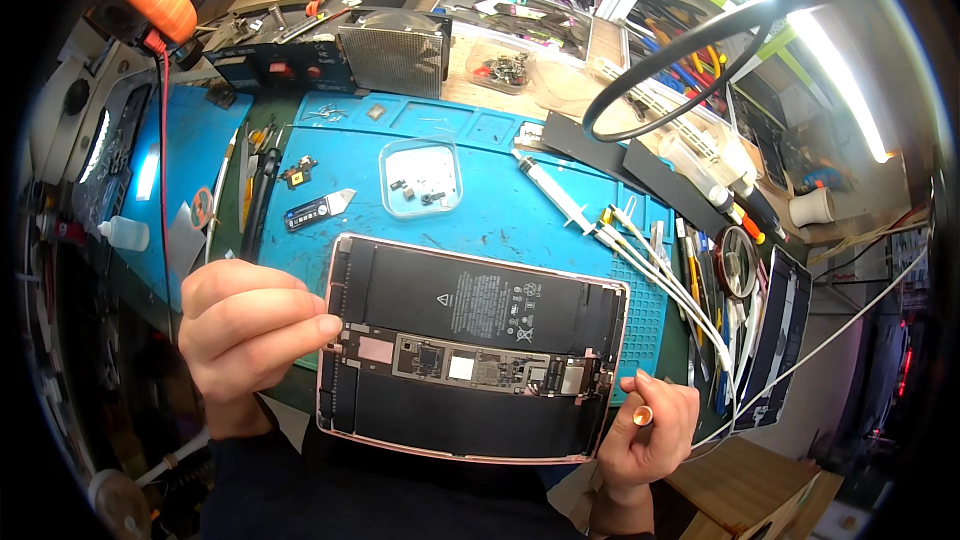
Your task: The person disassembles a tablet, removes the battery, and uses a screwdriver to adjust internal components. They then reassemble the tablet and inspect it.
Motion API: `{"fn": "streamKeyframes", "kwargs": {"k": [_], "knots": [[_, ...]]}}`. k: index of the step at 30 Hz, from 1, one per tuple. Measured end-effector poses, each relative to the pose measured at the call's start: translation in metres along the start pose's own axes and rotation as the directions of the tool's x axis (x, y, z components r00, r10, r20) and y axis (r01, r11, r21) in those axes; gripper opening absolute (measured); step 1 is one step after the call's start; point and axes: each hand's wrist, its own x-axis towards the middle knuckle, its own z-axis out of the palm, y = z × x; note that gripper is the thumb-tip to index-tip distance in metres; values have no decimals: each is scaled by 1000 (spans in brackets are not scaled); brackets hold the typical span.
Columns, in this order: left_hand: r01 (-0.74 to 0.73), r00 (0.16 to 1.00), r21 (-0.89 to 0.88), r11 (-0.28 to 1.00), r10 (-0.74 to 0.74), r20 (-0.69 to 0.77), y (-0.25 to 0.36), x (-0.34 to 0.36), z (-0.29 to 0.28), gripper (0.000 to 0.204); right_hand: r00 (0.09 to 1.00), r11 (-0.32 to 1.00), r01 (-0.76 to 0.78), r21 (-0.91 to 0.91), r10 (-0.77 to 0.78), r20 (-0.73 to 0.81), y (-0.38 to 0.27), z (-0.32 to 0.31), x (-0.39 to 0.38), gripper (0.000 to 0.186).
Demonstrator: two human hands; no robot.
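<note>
An opened tablet (480, 360) with a pink rim lies face up in front of me, its inside bare. Two black battery packs flank a narrow logic board (480, 365) across its middle. My left hand (250, 330) is closed, fingertips pinched at the tablet's left rim; the underside of that grip is hidden. Close by the right rim, my right hand (650, 430) curls round a slim tool (642, 416). Only its round copper-coloured end shows, so I cannot tell its kind.
Beyond the tablet, a blue mat (340, 160) carries a clear dish (420, 177) of small parts, a flat-bladed pry tool (320, 210) and a syringe (553, 190). White cables (680, 290) and a magnifier (736, 262) lie right. A black cable (640, 130) loops overhead.
</note>
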Motion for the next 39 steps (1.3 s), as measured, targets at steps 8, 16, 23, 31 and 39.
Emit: {"fn": "streamKeyframes", "kwargs": {"k": [8,16,23,31,39], "knots": [[-29,998,-60,998,26,-49,-3,-7,2,17,999,999,-11,44,13,-42,-2,-4,-5,19],[-39,998,-34,999,40,40,-8,-1,0,21,918,985,88,148,-22,-395,24,2,-29,63],[-35,998,-72,997,39,44,-9,1,6,24,937,819,-98,566,268,-225,18,-10,0,54],[-32,996,-90,995,39,74,-11,-1,7,27,980,873,57,484,44,-194,34,1,6,76],[-32,995,-42,999,36,93,-8,3,7,26,965,830,258,495,-200,-168,37,0,8,65]]}}
